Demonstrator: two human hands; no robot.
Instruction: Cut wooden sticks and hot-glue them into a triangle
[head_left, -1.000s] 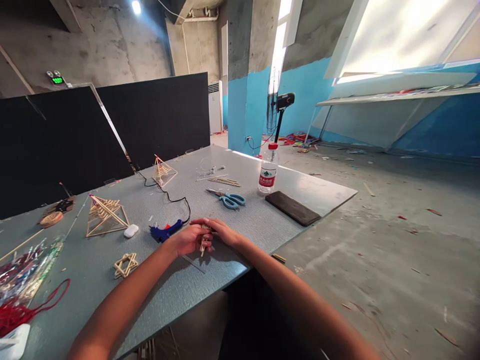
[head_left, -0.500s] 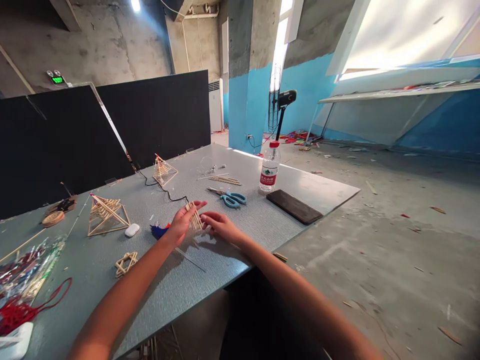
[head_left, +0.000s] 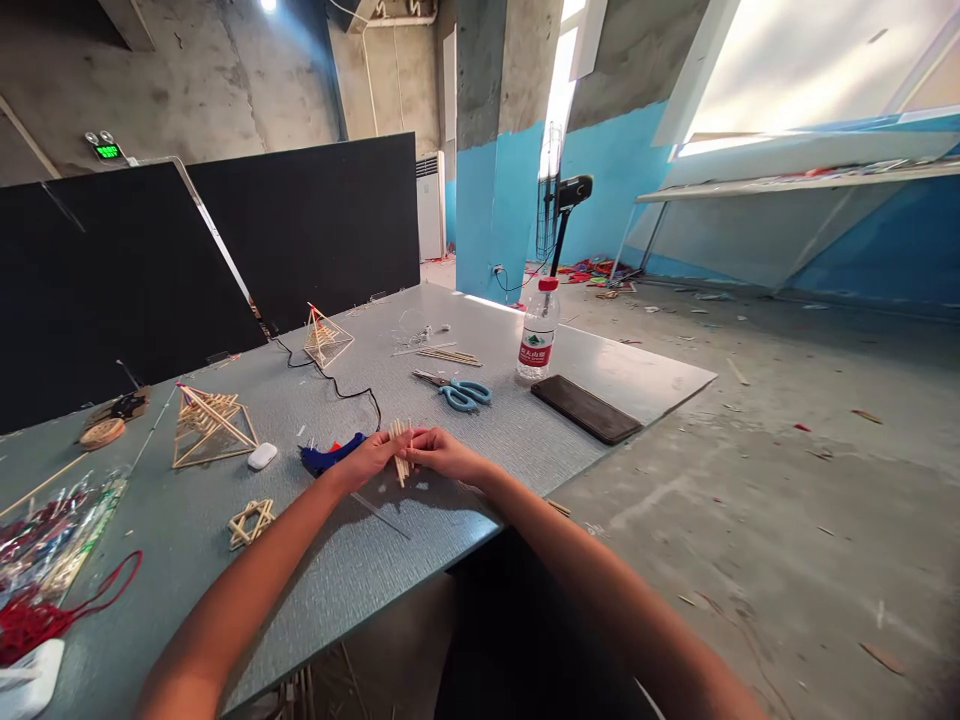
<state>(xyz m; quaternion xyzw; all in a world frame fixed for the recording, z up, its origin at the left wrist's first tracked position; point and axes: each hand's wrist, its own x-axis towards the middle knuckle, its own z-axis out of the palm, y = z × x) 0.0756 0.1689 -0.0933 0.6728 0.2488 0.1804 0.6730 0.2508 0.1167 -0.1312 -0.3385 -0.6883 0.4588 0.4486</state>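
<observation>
Several short wooden sticks (head_left: 400, 468), side by side, are held between my two hands above the table. My left hand (head_left: 373, 458) is closed on them from the left. From the right, my right hand (head_left: 444, 455) pinches the same sticks, its fingertips touching or nearly touching those of the left. Whether the sticks are joined cannot be made out. Just beyond my left wrist lies a blue glue gun (head_left: 330, 455), partly hidden by the hand, with a black cord behind it. A clear glue stick (head_left: 382, 515) lies below my hands.
Blue-handled scissors (head_left: 454, 392), a water bottle (head_left: 537, 335) and a dark phone (head_left: 585, 408) are beyond my right hand. Stick pyramids (head_left: 214, 428), a stick star (head_left: 251, 524) and a white earbud case (head_left: 262, 456) stand left. Loose sticks (head_left: 450, 356) lie farther back.
The sticks have turned more upright and moved slightly right and down. My right hand has closed in on them beside the left, and more of the glue gun shows.
</observation>
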